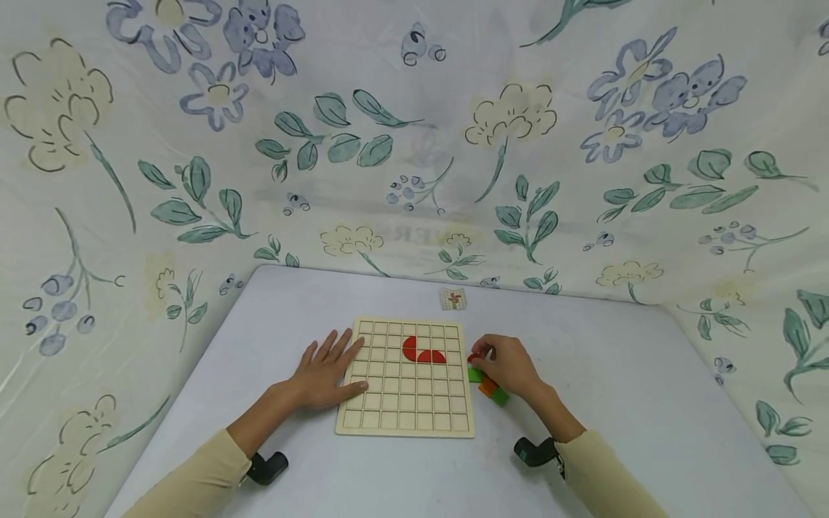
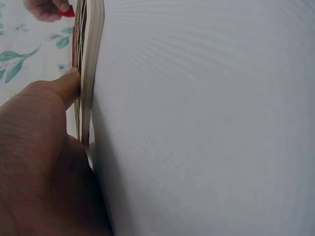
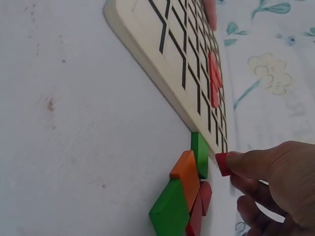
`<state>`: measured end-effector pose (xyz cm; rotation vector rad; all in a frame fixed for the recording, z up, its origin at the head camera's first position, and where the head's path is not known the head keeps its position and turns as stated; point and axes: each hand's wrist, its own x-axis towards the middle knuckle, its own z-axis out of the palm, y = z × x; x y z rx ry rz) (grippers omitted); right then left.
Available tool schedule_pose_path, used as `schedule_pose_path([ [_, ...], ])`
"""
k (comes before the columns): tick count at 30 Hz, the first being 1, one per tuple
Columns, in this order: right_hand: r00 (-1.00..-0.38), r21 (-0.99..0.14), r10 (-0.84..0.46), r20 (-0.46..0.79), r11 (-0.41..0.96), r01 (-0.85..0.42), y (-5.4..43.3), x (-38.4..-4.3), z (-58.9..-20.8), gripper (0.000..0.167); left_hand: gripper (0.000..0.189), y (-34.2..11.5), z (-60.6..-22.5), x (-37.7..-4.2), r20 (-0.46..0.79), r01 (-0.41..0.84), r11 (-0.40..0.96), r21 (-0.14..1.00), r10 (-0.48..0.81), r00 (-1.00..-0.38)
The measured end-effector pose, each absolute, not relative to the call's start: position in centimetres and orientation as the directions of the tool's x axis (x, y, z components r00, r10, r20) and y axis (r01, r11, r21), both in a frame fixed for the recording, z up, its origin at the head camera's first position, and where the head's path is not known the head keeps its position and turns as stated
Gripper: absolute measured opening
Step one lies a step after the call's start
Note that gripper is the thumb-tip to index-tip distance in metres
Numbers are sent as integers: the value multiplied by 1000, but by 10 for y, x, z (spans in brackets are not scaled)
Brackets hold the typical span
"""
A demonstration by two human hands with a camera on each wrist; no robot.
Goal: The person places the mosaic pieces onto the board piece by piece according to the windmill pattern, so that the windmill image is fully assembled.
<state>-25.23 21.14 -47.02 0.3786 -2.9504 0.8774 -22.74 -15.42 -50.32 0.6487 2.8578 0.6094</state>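
A pale wooden board (image 1: pixel 404 424) with a raised square grid lies on the table. Red curved-edged pieces (image 1: pixel 409 350) sit together in its upper middle cells. My left hand (image 1: pixel 326 375) rests on the board's left edge, fingers spread; in the left wrist view its thumb (image 2: pixel 69 86) touches the rim. Just off the right edge, my right hand (image 1: pixel 508 363) pinches a small red block (image 3: pixel 223 164) between thumb and finger. Beside that hand lie a green block (image 3: pixel 200 155), an orange block (image 3: pixel 186 176), another green block (image 3: pixel 171 209) and red blocks (image 3: pixel 205 197), partly hidden.
A small card (image 1: pixel 452 298) with a reddish figure lies beyond the board, near the white table's (image 1: pixel 583 345) back edge. Flower-printed cloth (image 1: pixel 414 144) hangs behind and at the sides. Black wrist devices (image 1: pixel 534 452) stick out from both forearms.
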Motion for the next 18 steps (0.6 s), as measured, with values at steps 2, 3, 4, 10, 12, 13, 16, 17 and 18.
schedule_pose_path([
  [2,-964,-535,-234,127,802,-265,210,-253,-469,13,92,-155,-503,-227,-44,386,819,426,445,-895],
  [3,-961,-533,-242,136,799,-276,209,-253,-468,13,93,-155,-503,-228,-42,387,818,426,445,-894],
  [4,-957,-531,-251,146,796,-290,207,-253,-467,15,93,-155,-504,-228,-40,387,820,422,444,-895],
  [10,-939,-523,-300,171,780,-344,199,-254,-466,18,93,-155,-508,-229,-34,385,831,401,433,-901],
  [12,-937,-521,-303,171,780,-347,196,-254,-467,16,94,-155,-507,-228,-29,389,823,414,439,-898],
  [13,-936,-525,-305,174,776,-350,195,-254,-467,16,94,-155,-506,-228,-30,390,820,420,442,-897],
  [16,-930,-533,-314,191,762,-367,191,-252,-467,14,94,-155,-506,-228,-38,387,820,422,443,-896],
  [17,-927,-535,-318,200,757,-375,190,-252,-467,14,93,-155,-506,-228,-37,387,821,420,442,-896],
  [18,-924,-538,-320,209,752,-382,189,-251,-467,14,93,-155,-507,-228,-40,385,827,411,438,-898],
])
